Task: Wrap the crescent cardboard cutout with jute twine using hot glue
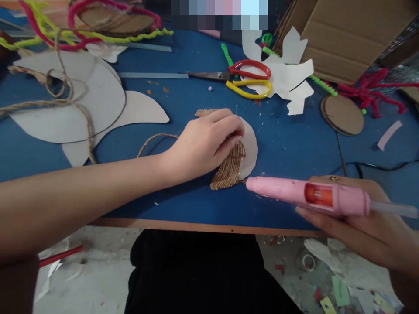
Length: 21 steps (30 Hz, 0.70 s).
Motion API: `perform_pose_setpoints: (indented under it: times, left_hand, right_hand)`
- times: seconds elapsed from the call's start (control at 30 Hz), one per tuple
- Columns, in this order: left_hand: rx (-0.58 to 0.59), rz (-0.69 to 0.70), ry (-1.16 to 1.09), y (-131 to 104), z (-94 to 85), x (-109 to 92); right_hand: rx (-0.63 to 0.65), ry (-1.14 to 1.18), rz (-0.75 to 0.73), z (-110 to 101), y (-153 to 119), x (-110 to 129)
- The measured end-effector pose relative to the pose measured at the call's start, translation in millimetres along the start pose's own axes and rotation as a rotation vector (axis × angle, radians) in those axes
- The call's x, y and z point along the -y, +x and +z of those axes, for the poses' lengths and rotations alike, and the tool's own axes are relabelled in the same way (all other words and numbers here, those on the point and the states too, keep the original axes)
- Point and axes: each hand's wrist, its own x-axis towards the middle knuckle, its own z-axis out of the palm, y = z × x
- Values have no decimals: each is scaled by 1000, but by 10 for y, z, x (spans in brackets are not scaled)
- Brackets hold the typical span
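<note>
A pink hot glue gun (281, 188) lies in the grip of my right hand (366, 235), with a clear glue stick (394, 209) coming out of its back end. Its nozzle is at the lower edge of a white rounded cutout (250, 150), partly covered by close rows of brown jute twine (227, 170). My left hand (209, 137) rests on this piece, thumb and fingertips pinched on the twine near the bare white part. It hides the middle of the rows. A loose twine strand (155, 138) runs out to the left behind my wrist.
Scissors (225, 76) with red and yellow handles lie beyond my left hand. White cutouts (98, 100) with loose twine are on the left, another white cutout (278, 80) behind. Cardboard discs (342, 114), pink pipe cleaners (373, 91) and a cardboard box (350, 35) stand right. The wooden table edge (196, 225) is near.
</note>
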Motion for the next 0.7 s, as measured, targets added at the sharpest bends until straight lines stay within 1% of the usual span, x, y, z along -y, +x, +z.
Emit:
perform_pose_setpoints:
  times: [0.1, 0.27, 0.4, 0.6, 0.7]
  left_hand:
    - [-4, 2, 1, -1, 6, 4]
    - [-2, 1, -1, 1, 7, 3]
    - [2, -13, -7, 0, 0, -7]
    - [5, -17, -7, -3, 1, -6]
    - [12, -21, -6, -1, 2, -8]
  right_hand:
    - [67, 119, -47, -4, 10, 12]
    - [53, 145, -43, -5, 8, 7]
    - [17, 96, -42, -15, 7, -31]
    - [-21, 1, 9, -3, 30, -109]
    - [-73, -65, 16, 21, 36, -142]
